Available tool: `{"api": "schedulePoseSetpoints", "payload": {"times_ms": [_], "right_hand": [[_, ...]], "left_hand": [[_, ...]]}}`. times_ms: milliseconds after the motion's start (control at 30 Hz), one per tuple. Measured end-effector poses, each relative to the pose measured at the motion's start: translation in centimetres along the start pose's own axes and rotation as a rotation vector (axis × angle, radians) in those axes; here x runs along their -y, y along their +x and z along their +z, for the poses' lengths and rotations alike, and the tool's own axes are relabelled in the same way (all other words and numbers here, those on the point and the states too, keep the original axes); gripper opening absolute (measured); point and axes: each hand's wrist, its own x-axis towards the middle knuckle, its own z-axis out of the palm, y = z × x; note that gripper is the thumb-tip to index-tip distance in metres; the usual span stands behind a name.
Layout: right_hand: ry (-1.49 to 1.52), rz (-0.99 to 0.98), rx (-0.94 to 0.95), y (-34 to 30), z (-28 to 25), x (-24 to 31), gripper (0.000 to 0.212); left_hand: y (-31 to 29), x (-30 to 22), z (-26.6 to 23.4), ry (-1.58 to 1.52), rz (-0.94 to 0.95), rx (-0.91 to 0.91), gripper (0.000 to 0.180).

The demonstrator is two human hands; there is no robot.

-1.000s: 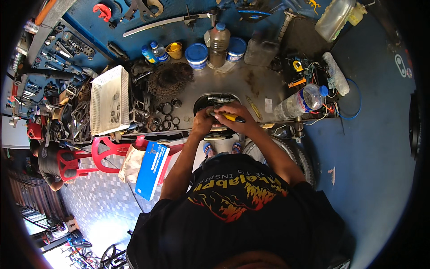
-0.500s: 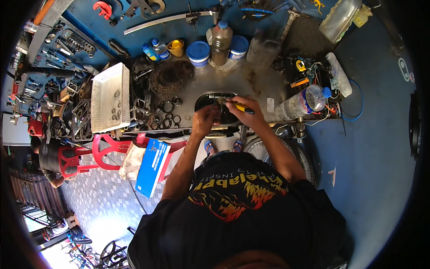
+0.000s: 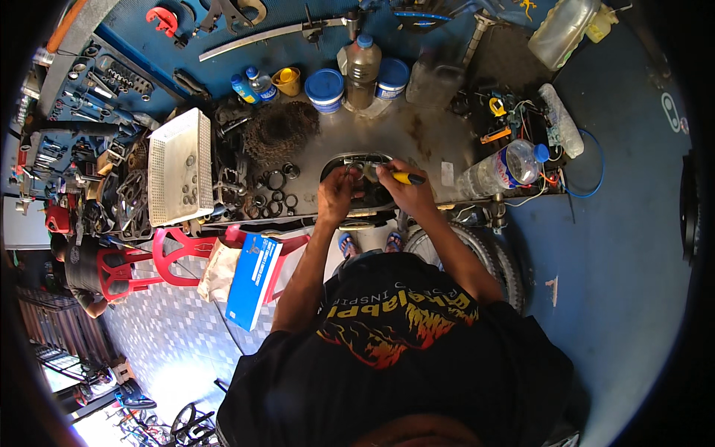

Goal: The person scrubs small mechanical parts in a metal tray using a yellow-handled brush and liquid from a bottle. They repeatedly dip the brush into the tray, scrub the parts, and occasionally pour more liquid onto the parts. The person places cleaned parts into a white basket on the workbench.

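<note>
Over an oval metal basin (image 3: 328, 168) with a dark inside, both my hands work close together. My right hand (image 3: 406, 186) is closed round a tool with a yellow-and-black handle (image 3: 408, 178); its pale, worn end looks like a brush head and points left. My left hand (image 3: 337, 192) pinches a small, ring-like metal part (image 3: 356, 171) against that end; its exact kind is too small to make out. Several dark metal rings (image 3: 275, 179) lie on the bench left of the basin.
A white perforated basket (image 3: 167, 167) with a few rings stands left, near a stack of sprockets (image 3: 279, 134). Blue-lidded tubs (image 3: 325, 91) and a bottle of murky liquid (image 3: 363, 74) line the back. A large clear bottle (image 3: 499, 170) lies right, beside cables. Below stand red chairs (image 3: 175, 253).
My hands stay over the basin with the same grips, shifting only slightly. The whole view has moved a little; nothing else on the bench visibly differs.
</note>
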Motion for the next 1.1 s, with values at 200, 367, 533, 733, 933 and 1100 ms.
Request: {"api": "schedulePoseSetpoints", "payload": {"times_ms": [200, 367, 533, 733, 933, 1100], "right_hand": [[-0.151, 0.041, 0.17, 0.0, -1.4, -2.2, 0.029], [-0.16, -0.135, 0.079, -0.8, -0.7, -2.7, 0.024], [0.024, -0.188, 0.201, -0.2, 0.0, -1.5, 0.024], [-0.101, -0.368, 0.339, -0.2, -1.8, -1.0, 0.023], [-0.164, -0.43, 0.364, 0.5, -2.2, -0.3, 0.024], [-0.182, -0.423, 0.318, 1.1, -2.9, 0.3, 0.024]], "left_hand": [[0.0, 0.2, -1.0, -0.102, -0.05, 0.048, 0.032], [-0.5, 1.0, -1.2, -0.157, -0.127, -0.007, 0.038], [-0.6, 1.5, -0.7, -0.015, -0.04, -0.055, 0.033], [-0.9, 0.9, -1.5, -0.002, -0.07, -0.101, 0.022], [-1.5, 0.5, -1.4, 0.18, -0.044, -0.115, 0.02], [-1.4, 0.6, -1.8, 0.221, -0.02, -0.101, 0.022]]}}
